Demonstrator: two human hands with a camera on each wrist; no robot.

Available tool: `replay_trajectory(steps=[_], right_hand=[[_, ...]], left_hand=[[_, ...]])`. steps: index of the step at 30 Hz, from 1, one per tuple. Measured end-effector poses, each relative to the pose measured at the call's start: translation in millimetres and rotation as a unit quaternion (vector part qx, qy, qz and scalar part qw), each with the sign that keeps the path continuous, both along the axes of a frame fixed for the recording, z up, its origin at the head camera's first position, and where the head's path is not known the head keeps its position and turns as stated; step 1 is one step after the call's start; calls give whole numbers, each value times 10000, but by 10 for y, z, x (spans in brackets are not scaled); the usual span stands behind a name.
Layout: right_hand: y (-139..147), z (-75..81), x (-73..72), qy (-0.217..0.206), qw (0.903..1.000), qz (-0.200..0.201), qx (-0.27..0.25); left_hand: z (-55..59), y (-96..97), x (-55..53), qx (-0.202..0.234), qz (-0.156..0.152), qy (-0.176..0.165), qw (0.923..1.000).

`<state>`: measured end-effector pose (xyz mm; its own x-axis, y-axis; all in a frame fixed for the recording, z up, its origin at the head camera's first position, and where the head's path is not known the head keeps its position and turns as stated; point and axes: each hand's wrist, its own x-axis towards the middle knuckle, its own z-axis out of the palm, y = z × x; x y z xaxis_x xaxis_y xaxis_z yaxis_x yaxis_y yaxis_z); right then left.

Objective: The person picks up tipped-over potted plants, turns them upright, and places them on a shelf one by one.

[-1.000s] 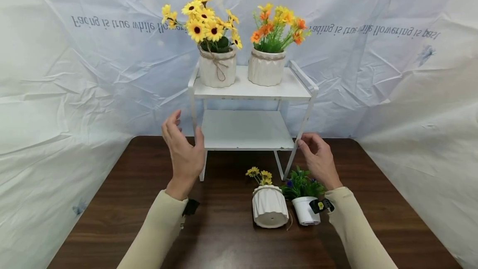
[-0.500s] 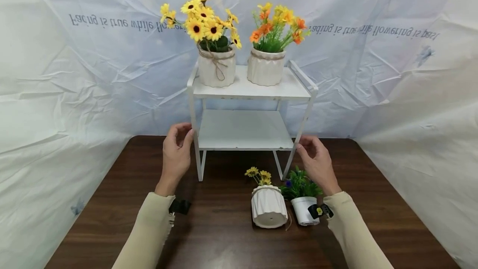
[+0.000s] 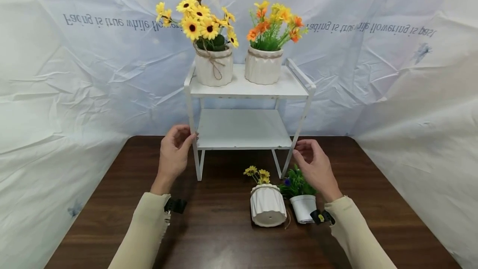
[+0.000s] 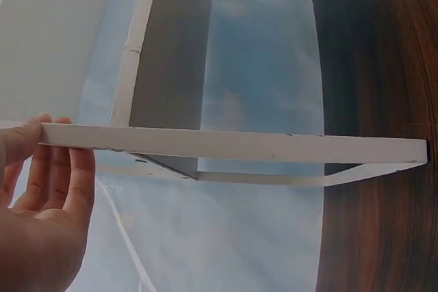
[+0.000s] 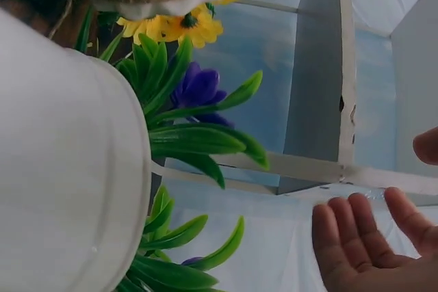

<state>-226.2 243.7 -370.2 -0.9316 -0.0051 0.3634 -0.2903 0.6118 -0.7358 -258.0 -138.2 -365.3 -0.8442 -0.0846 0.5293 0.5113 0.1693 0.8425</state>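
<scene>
Shifting the two-tier shelf (image 3: 244, 130) could tip the potted sunflowers (image 3: 213, 67): only the left hand (image 3: 173, 155) pinches a post (image 4: 233, 143); the right hand (image 3: 316, 169), loosely spread, grips nothing.

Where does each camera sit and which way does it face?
Head: worn on the head, facing forward and down at the shelf; both sleeves, left grip and right grip show.
Left wrist: worn there, facing the shelf's left side frame; left grip shows lower left.
Right wrist: worn there, facing the plain white pot and shelf; right grip shows lower right.
Both wrist views share the shelf.
</scene>
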Motion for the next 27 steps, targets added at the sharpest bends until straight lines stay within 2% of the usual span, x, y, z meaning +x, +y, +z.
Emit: replay_trajectory(steps=[5,9,15,18,27], right_hand=[[-60,32,122,-245,9991,-6,356],[-128,46,223,-365,9957,45,854],[-282,12,381,-763,9789,149,1891],[-371,-24,464,-864,9707,163,2237],[-594,-168,622,-945,9582,61,2699]], left_hand=[[3,-25,-7,-94,-46,-8,9999],[19,-43,-18,-186,-86,-26,9998],[26,-58,-17,-303,-12,-97,9995],[26,-63,-15,-328,16,-138,9994],[32,-48,-7,-237,52,-186,9995]])
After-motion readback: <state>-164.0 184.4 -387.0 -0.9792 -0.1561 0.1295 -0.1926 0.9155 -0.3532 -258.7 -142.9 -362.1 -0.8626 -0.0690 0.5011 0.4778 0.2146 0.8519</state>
